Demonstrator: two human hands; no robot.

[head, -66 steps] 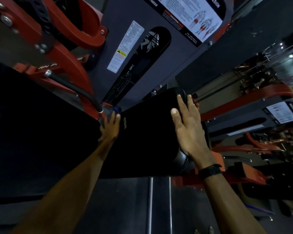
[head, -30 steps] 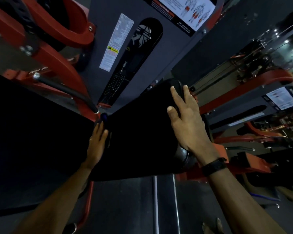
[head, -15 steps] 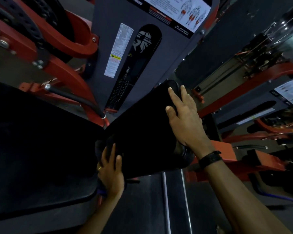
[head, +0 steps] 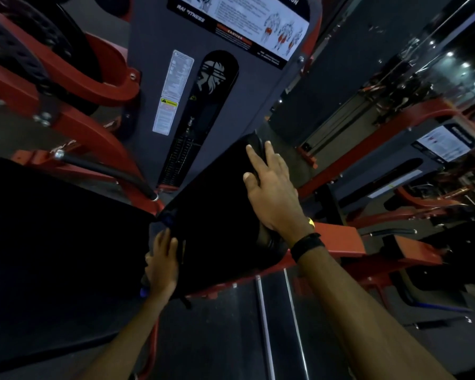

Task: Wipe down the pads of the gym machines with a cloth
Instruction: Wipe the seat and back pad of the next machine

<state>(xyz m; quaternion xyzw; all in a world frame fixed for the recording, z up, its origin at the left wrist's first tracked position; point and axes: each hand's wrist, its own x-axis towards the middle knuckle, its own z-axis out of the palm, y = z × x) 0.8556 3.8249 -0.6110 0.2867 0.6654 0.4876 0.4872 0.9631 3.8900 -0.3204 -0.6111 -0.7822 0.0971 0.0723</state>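
Head view, dim light. Black roller pad sits centre frame, tilted, its far end up and to the right. Right hand lies flat on the pad's far right end, fingers spread, palm on the surface; grip released, nothing held. Black wristband on that wrist. Left hand presses against the pad's near left end, fingers extended up along it. A dark cloth with a blue edge shows just above the left fingertips and again below the palm; the hand appears to press it onto the pad, but whether the grip is closed on it I cannot tell. Larger black seat pad fills the left, just beside the roller pad. Far centre: grey weight-stack housing with a white label and an instruction placard. Red frame arms far left, with a black handle bar running toward the pad's left end. More red and grey machines to the right.
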